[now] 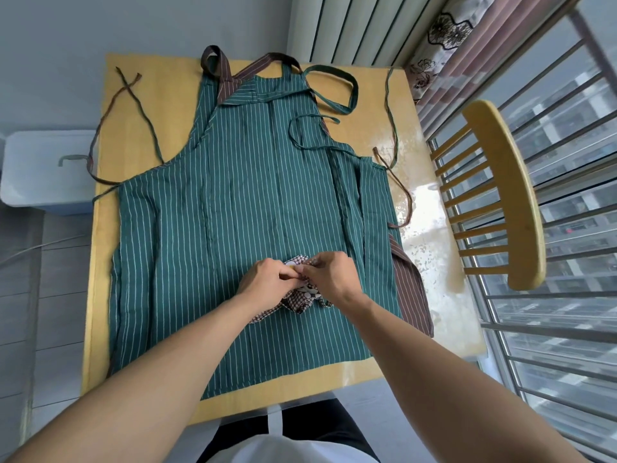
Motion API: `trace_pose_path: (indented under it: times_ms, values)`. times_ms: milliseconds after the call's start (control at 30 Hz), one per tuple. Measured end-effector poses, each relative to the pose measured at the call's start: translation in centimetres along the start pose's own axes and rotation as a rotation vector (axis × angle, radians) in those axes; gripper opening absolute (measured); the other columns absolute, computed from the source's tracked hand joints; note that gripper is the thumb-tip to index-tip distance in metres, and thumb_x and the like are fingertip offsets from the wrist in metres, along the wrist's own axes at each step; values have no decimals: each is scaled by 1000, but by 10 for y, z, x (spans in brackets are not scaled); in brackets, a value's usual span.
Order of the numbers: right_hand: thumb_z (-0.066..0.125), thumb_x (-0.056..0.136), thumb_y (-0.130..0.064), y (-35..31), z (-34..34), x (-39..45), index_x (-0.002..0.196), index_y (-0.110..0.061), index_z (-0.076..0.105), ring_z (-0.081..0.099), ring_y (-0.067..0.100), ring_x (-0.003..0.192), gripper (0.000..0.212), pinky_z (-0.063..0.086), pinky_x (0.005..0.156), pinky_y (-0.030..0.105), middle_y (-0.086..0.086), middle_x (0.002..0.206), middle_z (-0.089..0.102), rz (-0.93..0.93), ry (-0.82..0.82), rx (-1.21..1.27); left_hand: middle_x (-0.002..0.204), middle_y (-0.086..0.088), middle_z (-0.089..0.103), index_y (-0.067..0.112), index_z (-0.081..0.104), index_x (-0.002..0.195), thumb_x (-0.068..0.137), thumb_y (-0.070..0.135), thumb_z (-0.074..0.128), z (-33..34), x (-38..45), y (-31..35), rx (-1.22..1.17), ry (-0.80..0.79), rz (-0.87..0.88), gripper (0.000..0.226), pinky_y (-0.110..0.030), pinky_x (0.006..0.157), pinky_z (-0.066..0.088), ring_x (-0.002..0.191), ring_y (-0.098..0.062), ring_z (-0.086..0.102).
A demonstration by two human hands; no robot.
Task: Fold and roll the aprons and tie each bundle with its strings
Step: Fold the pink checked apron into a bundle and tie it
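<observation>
While both hands [267, 279] pinch: checked bundle [300, 297] crosswise.

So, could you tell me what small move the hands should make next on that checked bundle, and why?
Probably pull the strings snug to finish the knot. Both the left hand and the right hand pinch together on top of the checked bundle, which is already rolled and lies on the green striped apron. The string itself is hidden by the fingers, so this is a guess.
</observation>
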State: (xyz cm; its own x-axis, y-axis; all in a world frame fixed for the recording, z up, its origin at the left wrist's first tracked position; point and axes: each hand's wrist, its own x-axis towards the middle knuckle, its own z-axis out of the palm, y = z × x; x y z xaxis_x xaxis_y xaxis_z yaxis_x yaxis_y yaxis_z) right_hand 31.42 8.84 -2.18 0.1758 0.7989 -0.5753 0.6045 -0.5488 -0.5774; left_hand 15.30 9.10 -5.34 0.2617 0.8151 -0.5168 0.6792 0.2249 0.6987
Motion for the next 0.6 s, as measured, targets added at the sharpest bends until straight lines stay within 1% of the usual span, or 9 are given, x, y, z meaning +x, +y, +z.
trace_pose_path:
  times_ms: [100,133,200,267,367,400,467,533,600]
  values:
    - [80,82,-50,-4,-2,-3,75,-23,74,69,15,63,29,57,56,36,-5,68,72,-79,6,-105,89,16,73,38,79,96,82,47,79,2,3,4,-28,-10,-60,16,-34,73,58,80,-12,69]
    - [77,82,-56,-6,-4,-5,74,-25,72,67,15,62,32,52,52,33,-6,69,71,-118,13,-190,88,17,72,39,79,97,82,48,79,3,4,5,-2,-16,-72,17,-31,68,56,79,-12,68]
    - [72,84,-59,-10,-8,-10,79,-27,72,63,13,65,33,47,54,29,-7,75,70,-180,44,-351,92,15,71,39,78,101,81,50,79,5,4,7,97,-14,-82,23,-25,60,47,79,-10,66]
    - [69,87,-59,-12,-9,-10,85,-27,74,64,12,69,32,49,58,28,-8,81,71,-246,81,-433,97,13,73,40,78,99,79,53,80,5,5,5,169,5,-92,24,-25,62,46,79,-11,66]
    - [70,88,-55,-11,-9,-5,88,-29,76,59,5,68,26,40,53,22,-15,84,67,-321,96,-445,104,13,75,41,78,98,80,55,78,5,5,7,250,30,-106,22,-27,74,50,88,-15,67]
    - [72,88,-52,-9,-11,-2,88,-29,76,58,3,67,23,40,53,22,-16,81,66,-302,89,-362,105,13,75,42,78,99,81,55,77,5,7,7,266,39,-102,22,-28,77,50,90,-16,67]
    - [76,88,-44,-5,-15,2,96,-26,72,64,5,75,20,50,63,23,-15,87,68,-190,53,-82,96,16,74,38,79,94,81,54,77,5,6,5,203,25,-112,21,-26,72,49,84,-15,67]
    - [79,86,-40,-2,-17,0,119,-19,61,65,12,92,43,56,75,26,-7,109,67,-65,17,37,85,15,73,30,78,88,77,49,82,4,4,-2,4,-6,-131,22,-27,70,54,75,-11,67]
    - [80,81,-50,3,-15,-6,127,-17,54,65,13,88,62,56,72,30,0,113,68,41,-25,-86,89,10,74,24,75,92,77,43,84,-1,-1,-7,-186,-6,-153,25,-34,83,59,79,-8,71]
